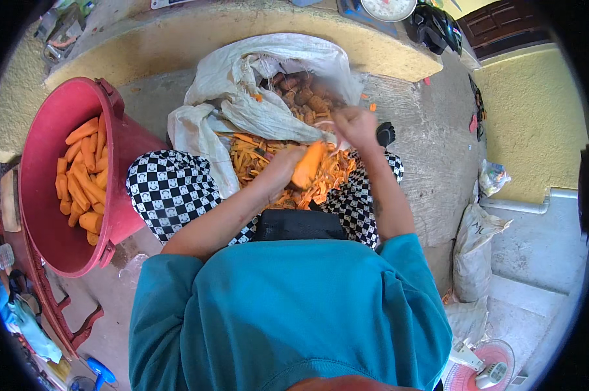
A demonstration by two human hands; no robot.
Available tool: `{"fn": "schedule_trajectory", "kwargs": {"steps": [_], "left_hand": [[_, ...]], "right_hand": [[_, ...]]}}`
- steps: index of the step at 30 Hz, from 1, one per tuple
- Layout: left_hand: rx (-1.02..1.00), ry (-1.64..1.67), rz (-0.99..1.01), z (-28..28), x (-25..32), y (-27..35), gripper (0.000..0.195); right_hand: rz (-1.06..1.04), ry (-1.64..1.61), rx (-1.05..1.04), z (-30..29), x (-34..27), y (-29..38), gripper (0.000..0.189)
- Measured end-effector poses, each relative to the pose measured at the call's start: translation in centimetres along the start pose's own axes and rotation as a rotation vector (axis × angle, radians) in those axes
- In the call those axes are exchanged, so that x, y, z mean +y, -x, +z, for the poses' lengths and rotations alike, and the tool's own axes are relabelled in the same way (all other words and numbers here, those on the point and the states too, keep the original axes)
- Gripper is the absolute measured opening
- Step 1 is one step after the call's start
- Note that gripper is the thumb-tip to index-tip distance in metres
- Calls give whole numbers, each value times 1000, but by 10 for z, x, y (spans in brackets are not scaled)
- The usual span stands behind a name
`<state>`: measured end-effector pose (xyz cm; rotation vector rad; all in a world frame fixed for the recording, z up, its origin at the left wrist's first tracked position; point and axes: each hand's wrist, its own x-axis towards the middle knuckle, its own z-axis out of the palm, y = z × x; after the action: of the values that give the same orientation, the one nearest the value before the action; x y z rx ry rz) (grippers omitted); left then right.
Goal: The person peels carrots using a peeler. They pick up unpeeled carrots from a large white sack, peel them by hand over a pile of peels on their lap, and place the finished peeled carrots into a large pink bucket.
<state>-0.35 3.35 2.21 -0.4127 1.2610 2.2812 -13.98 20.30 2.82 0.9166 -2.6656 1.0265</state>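
My left hand [282, 168] grips a peeled orange carrot [308, 165] above a heap of orange peelings [341, 168] between my knees. My right hand [354, 124] is closed up and to the right of the carrot, around a tool that is blurred; a pale pinkish part of it shows beside the fingers. Beyond both hands, a white woven sack [275, 115] lies with its mouth spread and unpeeled, soil-brown roots [304, 93] inside. At the left, a tilted red plastic tub [62, 102] holds several peeled carrots [87, 181].
A low yellow ledge [153, 49] runs behind the sack, with a weighing scale [390, 7] and a black helmet [434, 29] on top. A filled white sack [473, 254] stands at the right, near a pink fan [485, 364]. A dark red rack [55, 303] is at the lower left.
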Motion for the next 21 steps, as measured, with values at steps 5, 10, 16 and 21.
{"fn": "schedule_trajectory", "kwargs": {"steps": [5, 10, 16, 21], "left_hand": [[-75, 136, -33, 8, 13, 7, 36], [-48, 388, -208, 4, 17, -4, 40], [7, 403, -163, -9, -3, -16, 34], [37, 438, -139, -2, 2, -11, 30]], "right_hand": [[348, 460, -26, -27, 66, 14, 46], [416, 126, -18, -18, 45, 33, 39], [-104, -126, 33, 0, -41, 33, 22], [-377, 61, -13, -2, -67, 21, 29]]}}
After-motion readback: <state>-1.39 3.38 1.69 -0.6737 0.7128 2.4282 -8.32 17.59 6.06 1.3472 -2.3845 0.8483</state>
